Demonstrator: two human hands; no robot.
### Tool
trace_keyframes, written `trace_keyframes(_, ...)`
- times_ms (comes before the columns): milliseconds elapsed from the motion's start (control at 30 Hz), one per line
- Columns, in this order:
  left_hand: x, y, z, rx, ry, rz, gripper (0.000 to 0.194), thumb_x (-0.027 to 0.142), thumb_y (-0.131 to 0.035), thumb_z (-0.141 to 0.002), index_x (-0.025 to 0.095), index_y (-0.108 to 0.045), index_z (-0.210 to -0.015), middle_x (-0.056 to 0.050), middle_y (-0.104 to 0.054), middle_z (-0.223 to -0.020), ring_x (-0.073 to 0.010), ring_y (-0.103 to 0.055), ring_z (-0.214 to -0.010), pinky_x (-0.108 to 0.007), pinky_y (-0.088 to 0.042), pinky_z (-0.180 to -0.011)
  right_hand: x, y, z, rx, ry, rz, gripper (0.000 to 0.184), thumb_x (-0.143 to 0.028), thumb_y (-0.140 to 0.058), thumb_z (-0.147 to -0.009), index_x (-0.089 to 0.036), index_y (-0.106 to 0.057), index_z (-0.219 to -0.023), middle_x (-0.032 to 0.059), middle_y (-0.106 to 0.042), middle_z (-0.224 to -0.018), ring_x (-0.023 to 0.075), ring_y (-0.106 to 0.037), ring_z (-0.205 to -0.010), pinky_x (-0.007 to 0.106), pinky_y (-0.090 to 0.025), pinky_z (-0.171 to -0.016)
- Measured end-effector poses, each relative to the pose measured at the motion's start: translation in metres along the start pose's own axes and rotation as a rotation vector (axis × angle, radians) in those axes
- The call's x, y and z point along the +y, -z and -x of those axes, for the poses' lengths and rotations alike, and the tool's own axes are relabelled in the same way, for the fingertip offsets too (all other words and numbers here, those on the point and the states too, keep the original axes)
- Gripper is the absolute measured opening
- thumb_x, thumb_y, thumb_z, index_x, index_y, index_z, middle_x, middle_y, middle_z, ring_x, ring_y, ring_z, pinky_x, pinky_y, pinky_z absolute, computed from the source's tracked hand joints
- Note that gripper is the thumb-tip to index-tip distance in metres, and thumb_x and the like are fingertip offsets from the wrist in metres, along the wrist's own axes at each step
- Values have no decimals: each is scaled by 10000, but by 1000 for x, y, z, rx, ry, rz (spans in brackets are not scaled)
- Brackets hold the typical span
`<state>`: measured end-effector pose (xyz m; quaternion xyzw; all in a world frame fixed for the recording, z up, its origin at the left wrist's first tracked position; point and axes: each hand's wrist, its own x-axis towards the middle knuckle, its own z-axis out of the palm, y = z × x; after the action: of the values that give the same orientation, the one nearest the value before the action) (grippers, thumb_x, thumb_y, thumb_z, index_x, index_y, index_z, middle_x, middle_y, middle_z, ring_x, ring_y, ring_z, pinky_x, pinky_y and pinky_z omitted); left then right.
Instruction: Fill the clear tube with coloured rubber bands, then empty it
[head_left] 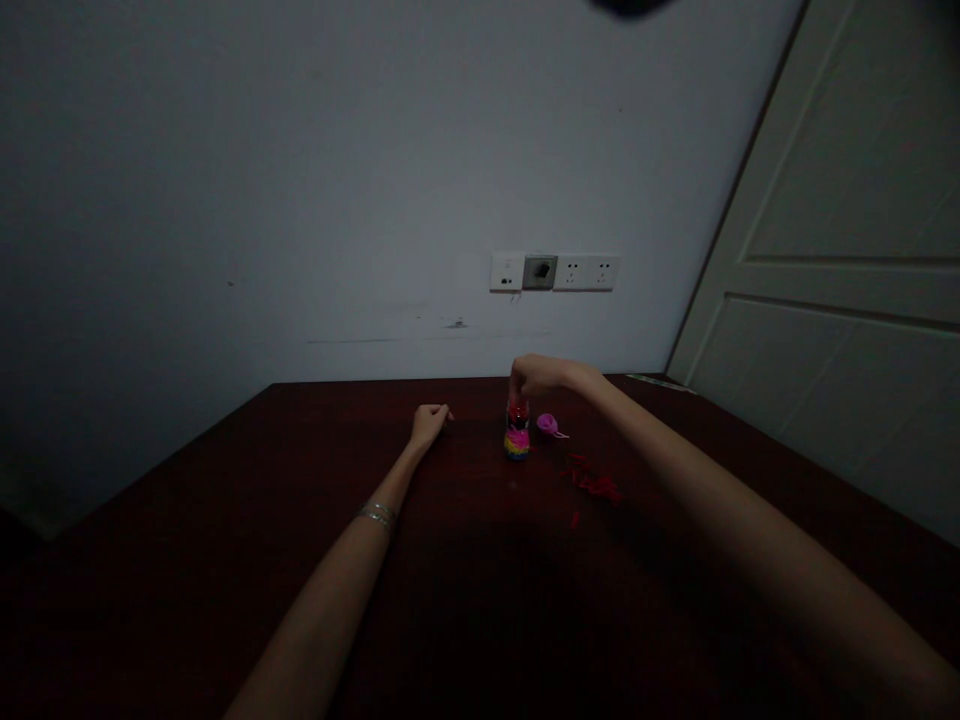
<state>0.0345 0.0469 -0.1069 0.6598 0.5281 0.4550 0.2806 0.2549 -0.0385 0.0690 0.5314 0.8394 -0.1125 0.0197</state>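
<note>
A small clear jar [517, 443] stands upright on the dark red table, with pink, yellow and blue layers inside its lower part. Over its mouth my right hand [526, 376] reaches down, fingers together and pointing into the top. Red shows just under the fingertips; what they hold is hidden. My left hand [430, 421] rests on the table to the left of the jar, fingers curled in and nothing visible in them. Right of the jar lies a pink-purple round lid-like piece [547, 424] with a pale loop. Nearer me is a loose pile of thin red strips [596, 484].
A single red strip [575, 520] lies apart from the pile. The table [465, 560] meets a pale wall behind, which carries a row of sockets [585, 272]. A white panelled door [847, 300] is on the right. The light is dim.
</note>
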Motion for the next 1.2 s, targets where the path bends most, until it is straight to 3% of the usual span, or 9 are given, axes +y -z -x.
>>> trace_keyframes(233,-2,-1,-2,1,-19,-17,307,317,-435,-703,139,-636,-555,2,-508,-458,-120,-472,-487,-218,-336,-516,-2,10,14,-68,-49,-286,217,-131,-572,-662,-101,-701,-834,73,-699,-748,141,-623,-643,230,-494,-546)
trace_keyframes(433,-2,-1,-3,37,-30,10,322,334,-420,-708,139,-629,-561,8,-496,-451,-117,-464,-473,-217,-332,-506,3,16,25,68,-36,-337,244,-172,-590,-668,-85,-696,-869,93,-701,-769,152,-630,-659,231,-499,-541)
trace_keyframes(667,17,5,13,320,-161,-122,349,344,-381,-761,153,-518,-503,2,-491,-511,-114,-470,-555,-214,-328,-565,45,2,53,262,-15,-299,265,-179,-536,-684,-84,-698,-871,97,-702,-811,163,-627,-702,247,-482,-605)
trace_keyframes(767,41,7,24,335,-224,-247,365,339,-355,-792,165,-447,-485,-2,-440,-507,-107,-416,-549,-220,-304,-550,71,-19,66,252,-99,-379,272,-213,-525,-695,-105,-697,-875,88,-702,-801,157,-626,-671,238,-475,-576)
trace_keyframes(867,81,0,44,178,-419,-301,358,337,-386,-798,172,-442,-484,-18,-440,-523,-115,-415,-556,-241,-314,-568,96,-45,75,241,-170,-496,301,-240,-518,-698,-98,-683,-905,101,-696,-799,158,-624,-622,240,-470,-530)
trace_keyframes(1033,148,-41,100,-324,-859,-295,318,330,-438,-809,175,-523,-544,-43,-517,-593,-129,-476,-591,-266,-361,-618,135,-95,80,351,-244,-492,284,-236,-526,-686,-108,-694,-876,93,-700,-786,176,-629,-668,262,-482,-609)
trace_keyframes(1100,159,-62,120,-413,-900,-310,286,342,-442,-828,172,-570,-638,-49,-552,-665,-138,-515,-643,-263,-381,-627,149,-117,81,409,-270,-439,250,-216,-550,-658,-127,-706,-831,79,-704,-805,190,-631,-745,264,-475,-672)
trace_keyframes(1200,157,-88,131,-581,-912,-379,259,398,-493,-818,169,-601,-869,-62,-573,-866,-162,-549,-784,-259,-414,-659,165,-148,83,501,-322,-472,239,-219,-537,-659,-144,-710,-806,62,-708,-826,188,-629,-766,262,-465,-713)
